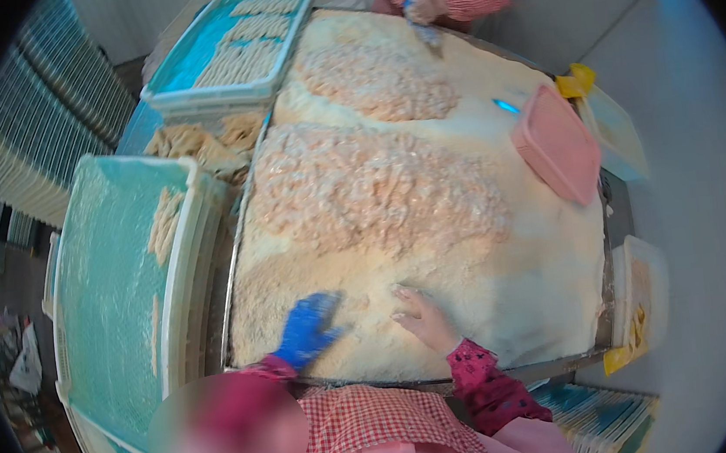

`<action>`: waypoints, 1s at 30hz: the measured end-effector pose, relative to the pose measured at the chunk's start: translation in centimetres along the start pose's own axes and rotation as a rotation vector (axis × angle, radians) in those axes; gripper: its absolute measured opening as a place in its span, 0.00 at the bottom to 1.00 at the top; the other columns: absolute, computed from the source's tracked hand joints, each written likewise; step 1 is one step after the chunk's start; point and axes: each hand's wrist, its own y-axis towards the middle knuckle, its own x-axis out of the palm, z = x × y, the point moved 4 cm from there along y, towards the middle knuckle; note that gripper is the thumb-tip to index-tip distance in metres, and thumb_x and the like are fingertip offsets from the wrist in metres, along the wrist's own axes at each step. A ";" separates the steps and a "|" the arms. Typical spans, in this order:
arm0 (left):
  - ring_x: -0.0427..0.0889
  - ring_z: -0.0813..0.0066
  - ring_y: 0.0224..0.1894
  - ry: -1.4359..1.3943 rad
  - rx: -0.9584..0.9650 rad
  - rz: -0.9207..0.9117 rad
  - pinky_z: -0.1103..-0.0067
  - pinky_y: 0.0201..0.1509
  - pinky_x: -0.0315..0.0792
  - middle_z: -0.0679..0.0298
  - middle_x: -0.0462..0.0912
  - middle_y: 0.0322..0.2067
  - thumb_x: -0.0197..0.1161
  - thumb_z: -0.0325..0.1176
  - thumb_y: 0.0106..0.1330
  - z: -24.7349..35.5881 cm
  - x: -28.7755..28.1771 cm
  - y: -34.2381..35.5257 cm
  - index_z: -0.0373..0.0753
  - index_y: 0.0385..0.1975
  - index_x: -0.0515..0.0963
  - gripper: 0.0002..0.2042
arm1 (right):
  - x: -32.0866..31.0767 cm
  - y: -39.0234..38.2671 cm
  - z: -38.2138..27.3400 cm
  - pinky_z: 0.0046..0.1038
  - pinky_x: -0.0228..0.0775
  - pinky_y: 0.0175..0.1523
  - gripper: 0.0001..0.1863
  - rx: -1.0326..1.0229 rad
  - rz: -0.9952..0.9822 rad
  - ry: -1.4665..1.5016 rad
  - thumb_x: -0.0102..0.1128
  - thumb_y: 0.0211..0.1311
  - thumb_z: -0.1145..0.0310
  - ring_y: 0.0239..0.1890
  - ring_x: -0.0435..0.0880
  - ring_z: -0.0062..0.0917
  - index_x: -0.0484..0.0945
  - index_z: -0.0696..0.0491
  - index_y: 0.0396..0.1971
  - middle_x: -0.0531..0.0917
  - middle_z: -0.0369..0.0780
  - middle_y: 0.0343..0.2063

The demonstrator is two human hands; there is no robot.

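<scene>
A wide table is covered with pale flour-like powder. My left hand, in a blue glove, lies on the powder near the front edge, its fingers apart though slightly blurred. Bare and dusted with powder, my right hand rests to its right with fingers stretched out. Neither hand shows anything in it. Beyond both hands spreads a large heap of wet, pinkish strips that look like raw meat. A second, smaller heap of the same strips lies farther back.
Left of the table stands a stack of white trays lined with green film, a few coated strips inside. Another tray behind holds rows of strips. A cloth lies between. A pink basket sits right; a co-worker's hands are at the far edge.
</scene>
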 end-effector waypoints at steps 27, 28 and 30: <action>0.77 0.61 0.44 -0.153 -0.219 0.066 0.74 0.49 0.70 0.58 0.79 0.41 0.58 0.33 0.58 -2.2 1.9 2.0 0.42 0.45 0.76 0.14 | -6.7 0.3 0.2 0.34 0.67 0.46 0.22 -0.017 -0.235 -0.492 0.68 0.34 0.65 0.41 0.75 0.37 0.76 0.54 0.34 0.76 0.42 0.36; 0.77 0.61 0.45 -0.201 -0.196 0.053 0.74 0.49 0.70 0.57 0.79 0.42 0.58 0.33 0.58 -1.8 2.3 2.5 0.42 0.46 0.76 0.15 | -6.6 0.0 -0.7 0.34 0.68 0.45 0.21 -0.124 -0.147 -0.491 0.68 0.35 0.65 0.40 0.75 0.37 0.75 0.54 0.34 0.76 0.42 0.35; 0.76 0.62 0.47 -0.391 -0.222 -0.003 0.74 0.50 0.69 0.57 0.78 0.44 0.59 0.33 0.58 -0.8 3.2 3.1 0.42 0.46 0.75 0.16 | -4.2 -0.4 -1.9 0.34 0.68 0.45 0.20 -0.252 -0.028 -0.462 0.67 0.37 0.67 0.40 0.75 0.37 0.74 0.55 0.34 0.76 0.43 0.33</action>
